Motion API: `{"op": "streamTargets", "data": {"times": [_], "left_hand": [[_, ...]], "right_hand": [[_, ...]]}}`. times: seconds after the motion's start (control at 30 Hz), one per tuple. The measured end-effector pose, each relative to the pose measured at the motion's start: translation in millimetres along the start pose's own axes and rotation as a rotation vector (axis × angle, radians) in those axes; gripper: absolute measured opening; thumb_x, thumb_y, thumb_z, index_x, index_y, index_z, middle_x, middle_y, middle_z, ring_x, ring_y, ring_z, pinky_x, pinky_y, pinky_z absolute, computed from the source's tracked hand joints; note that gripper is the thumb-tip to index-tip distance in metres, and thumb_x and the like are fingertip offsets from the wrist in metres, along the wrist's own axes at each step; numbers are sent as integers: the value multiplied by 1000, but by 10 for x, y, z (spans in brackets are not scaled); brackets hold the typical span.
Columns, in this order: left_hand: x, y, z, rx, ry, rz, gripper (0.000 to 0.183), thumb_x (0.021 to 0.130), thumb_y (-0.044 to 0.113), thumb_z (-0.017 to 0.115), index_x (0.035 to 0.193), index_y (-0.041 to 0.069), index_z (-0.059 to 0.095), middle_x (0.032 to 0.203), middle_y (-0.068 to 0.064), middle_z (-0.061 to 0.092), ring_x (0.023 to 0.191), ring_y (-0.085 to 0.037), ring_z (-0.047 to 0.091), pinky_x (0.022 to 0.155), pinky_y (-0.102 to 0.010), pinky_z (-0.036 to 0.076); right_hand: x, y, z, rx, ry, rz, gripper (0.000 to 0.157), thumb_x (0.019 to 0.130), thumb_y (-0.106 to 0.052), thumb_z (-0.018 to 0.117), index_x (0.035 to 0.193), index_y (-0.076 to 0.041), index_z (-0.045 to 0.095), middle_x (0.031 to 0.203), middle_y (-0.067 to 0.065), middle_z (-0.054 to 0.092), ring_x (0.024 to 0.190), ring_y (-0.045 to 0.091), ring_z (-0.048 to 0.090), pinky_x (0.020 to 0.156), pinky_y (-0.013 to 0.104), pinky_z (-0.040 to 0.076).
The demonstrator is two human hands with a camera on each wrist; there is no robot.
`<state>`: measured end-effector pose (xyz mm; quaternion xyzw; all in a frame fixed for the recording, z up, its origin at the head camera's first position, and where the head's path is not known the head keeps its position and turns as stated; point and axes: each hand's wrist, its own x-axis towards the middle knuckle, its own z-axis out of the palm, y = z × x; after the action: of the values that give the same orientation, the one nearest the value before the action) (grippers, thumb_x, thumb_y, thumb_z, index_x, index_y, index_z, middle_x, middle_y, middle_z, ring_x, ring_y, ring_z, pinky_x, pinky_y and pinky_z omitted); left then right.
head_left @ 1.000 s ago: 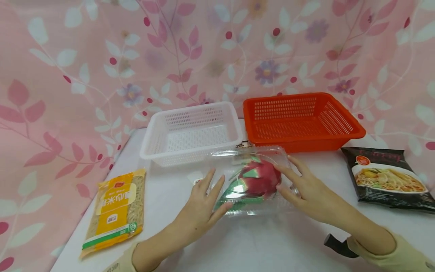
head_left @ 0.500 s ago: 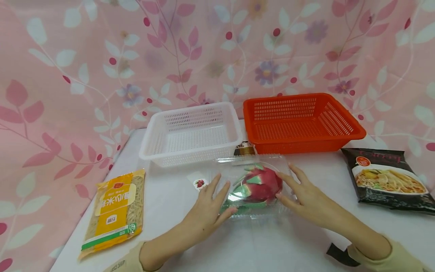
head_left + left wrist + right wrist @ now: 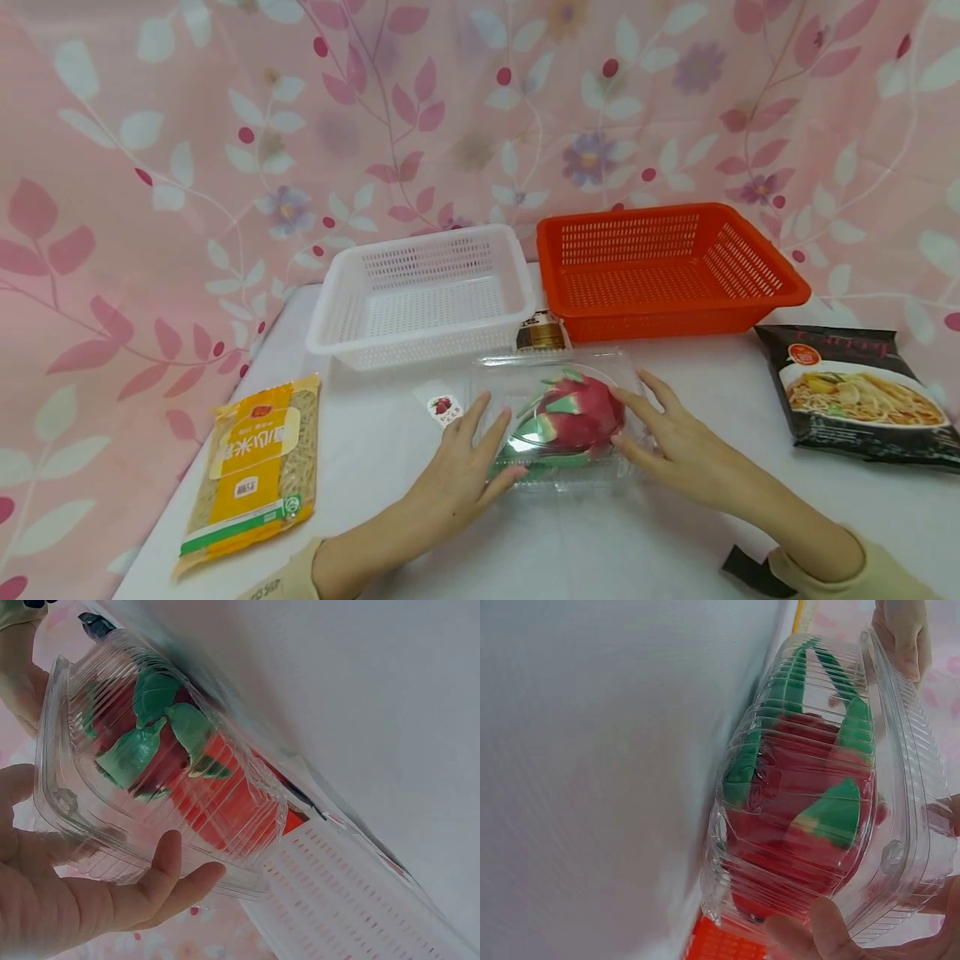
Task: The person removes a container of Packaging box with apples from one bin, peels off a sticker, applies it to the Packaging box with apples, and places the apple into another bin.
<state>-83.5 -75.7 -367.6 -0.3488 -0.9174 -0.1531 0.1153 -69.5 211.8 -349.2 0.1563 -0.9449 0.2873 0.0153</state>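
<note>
A clear plastic clamshell box sits at the middle front of the white table, with a red dragon fruit with green scales inside it. My left hand holds the box's left end, fingers spread along its side and edge. At the other end my right hand holds it in the same way, fingertips on the lid's edge and side. Both wrist views show fingertips against the ribbed plastic wall. Just left of the box lies a small label with a dragon fruit picture.
Behind stand a white basket and a red basket, with a small brown packet before them. A yellow noodle bag lies left, a black noodle bag right. A black object lies by the right sleeve.
Both hands have brought the box with the dragon fruit down and slightly toward me. The brown packet and the label, earlier partly covered, show more fully now.
</note>
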Motion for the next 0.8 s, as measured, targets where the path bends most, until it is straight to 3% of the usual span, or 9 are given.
{"op": "streamTargets", "data": {"times": [0.17,0.4,0.63,0.8], "left_hand": [[-14,-8,9,3,-23,-9,68,92,53,40,139,5,36,145,-21,21,115,-43,42,85,-46,46],[-57,-46,-21,5,-111,-6,68,92,51,42,144,8,28,148,-19,15,118,-43,41,89,-48,43],[-76,-126,-82,8,-153,-7,66,93,54,34,146,15,24,151,-12,14,127,-35,35,96,-46,37],[-90,-175,-119,-10,-111,-20,64,94,51,36,146,16,24,150,-8,20,126,-31,36,95,-47,38]], "right_hand": [[-2,8,21,-6,1,-11,60,88,-43,56,137,-13,40,144,22,19,86,30,61,68,55,49],[-15,17,62,-27,24,-37,58,90,-40,55,138,-14,39,145,20,19,77,20,61,72,58,46],[-16,-10,46,-73,42,-40,59,89,-42,56,140,-17,39,145,20,20,99,41,56,75,63,43],[-7,-2,51,-80,69,-65,58,88,-40,58,138,-16,41,144,21,23,115,43,45,83,64,38]]}}
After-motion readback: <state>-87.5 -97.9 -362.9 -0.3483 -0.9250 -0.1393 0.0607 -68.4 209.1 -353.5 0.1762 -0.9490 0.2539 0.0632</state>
